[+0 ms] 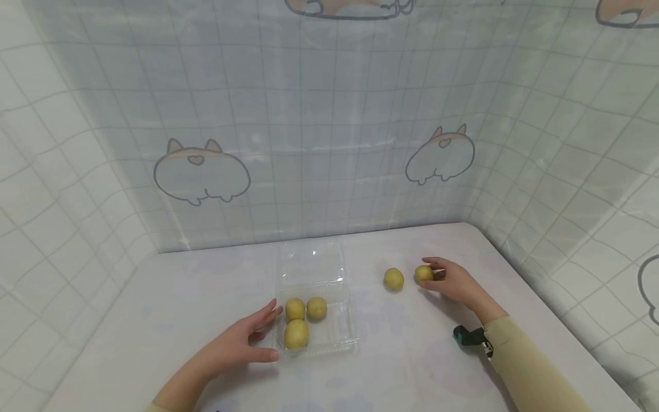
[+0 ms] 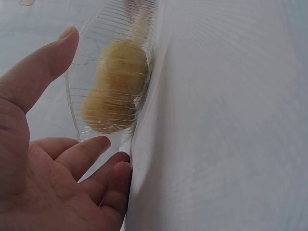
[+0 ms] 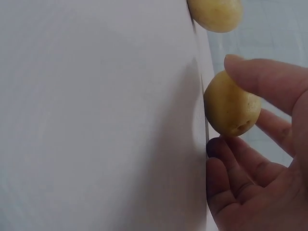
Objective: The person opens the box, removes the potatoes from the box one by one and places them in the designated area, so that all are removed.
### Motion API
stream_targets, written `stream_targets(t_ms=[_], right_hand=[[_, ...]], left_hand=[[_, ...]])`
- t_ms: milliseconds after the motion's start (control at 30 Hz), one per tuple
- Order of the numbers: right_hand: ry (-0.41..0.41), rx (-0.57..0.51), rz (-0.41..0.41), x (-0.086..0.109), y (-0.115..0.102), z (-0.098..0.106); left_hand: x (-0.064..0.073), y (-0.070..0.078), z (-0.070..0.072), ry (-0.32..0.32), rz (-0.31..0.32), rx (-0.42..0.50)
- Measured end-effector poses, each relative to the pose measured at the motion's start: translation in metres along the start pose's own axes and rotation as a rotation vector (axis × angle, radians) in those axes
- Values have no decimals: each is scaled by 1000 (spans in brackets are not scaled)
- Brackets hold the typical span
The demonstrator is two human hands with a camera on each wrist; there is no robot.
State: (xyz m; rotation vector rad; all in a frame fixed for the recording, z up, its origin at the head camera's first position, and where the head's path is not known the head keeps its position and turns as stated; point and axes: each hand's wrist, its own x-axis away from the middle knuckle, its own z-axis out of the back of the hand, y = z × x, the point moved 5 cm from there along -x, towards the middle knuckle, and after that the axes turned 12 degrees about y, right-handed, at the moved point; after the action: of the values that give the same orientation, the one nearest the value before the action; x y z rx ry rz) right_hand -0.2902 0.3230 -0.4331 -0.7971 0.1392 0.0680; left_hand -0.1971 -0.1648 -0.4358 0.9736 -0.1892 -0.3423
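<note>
My right hand [image 1: 455, 282] is at a small yellow potato [image 3: 231, 106] on the table, thumb on one side and fingers curved around the other. Just left of it lies a second loose potato [image 1: 393, 279]. A clear plastic clamshell box [image 1: 332, 335] stands with its lid laid back, three potatoes inside along its left and back. My left hand [image 1: 239, 343] is beside the box's left wall, thumb and fingers spread. In the left wrist view, potatoes [image 2: 122, 67] show through the ribbed wall, and the fingertips lie close to it; contact is hard to tell.
The box's transparent lid [image 1: 311, 263] lies toward the back of the white table [image 1: 206, 286]. A dark device [image 1: 468, 336] is attached at the right sleeve. A grid-patterned curtain [image 1: 329, 126] with cartoon animals hangs behind and at both sides.
</note>
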Motion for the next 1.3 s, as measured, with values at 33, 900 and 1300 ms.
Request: stream_targets(t_ms=[33,900,1300], right_hand=[[-2,2,6,1,-2,1],[77,27,217,13,-83,6],[42,10,308,11,-118,-10]], left_hand=[[0,0,0,-1,2,1],[1,0,1,-1,0,-25],[0,4,1,-5,1,-20]])
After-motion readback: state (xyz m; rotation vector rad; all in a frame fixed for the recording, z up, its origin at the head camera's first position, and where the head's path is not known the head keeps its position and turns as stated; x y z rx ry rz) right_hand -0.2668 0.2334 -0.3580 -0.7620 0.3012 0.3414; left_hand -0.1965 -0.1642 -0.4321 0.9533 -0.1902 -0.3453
